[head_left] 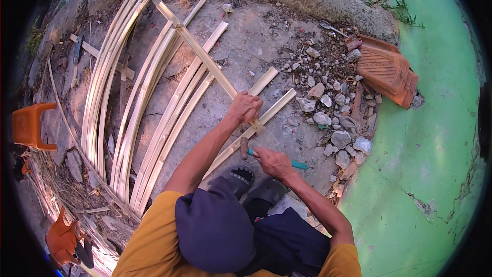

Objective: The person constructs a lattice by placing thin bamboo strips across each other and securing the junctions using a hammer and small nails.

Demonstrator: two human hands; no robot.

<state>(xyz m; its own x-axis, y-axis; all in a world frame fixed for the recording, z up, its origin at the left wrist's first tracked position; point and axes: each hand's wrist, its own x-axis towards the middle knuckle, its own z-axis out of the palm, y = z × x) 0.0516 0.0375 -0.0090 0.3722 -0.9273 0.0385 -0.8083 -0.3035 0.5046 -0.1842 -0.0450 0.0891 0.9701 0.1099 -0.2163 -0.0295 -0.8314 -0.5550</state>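
Observation:
My left hand (246,106) is closed around the near end of a long crosswise bamboo strip (207,61). That strip lies over several split bamboo lengths (174,92) running away from me. Its tip rests on the nearest bamboo length (277,106), just beyond my feet. Whether my left fingers also pinch something small, I cannot tell. In my right hand (274,163) is a hammer with a teal handle (299,164). The hammer's head (245,149) hangs beside the nearest bamboo length, a little short of the crossing.
Broken stones (328,102) heap up at the right, below a cracked terracotta-coloured piece (385,69). Green-painted ground (410,174) spreads along the right side. At the left stands an orange stool (34,126), and a saw (78,50) lies near the bundled strips. My sandals (266,191) are close by.

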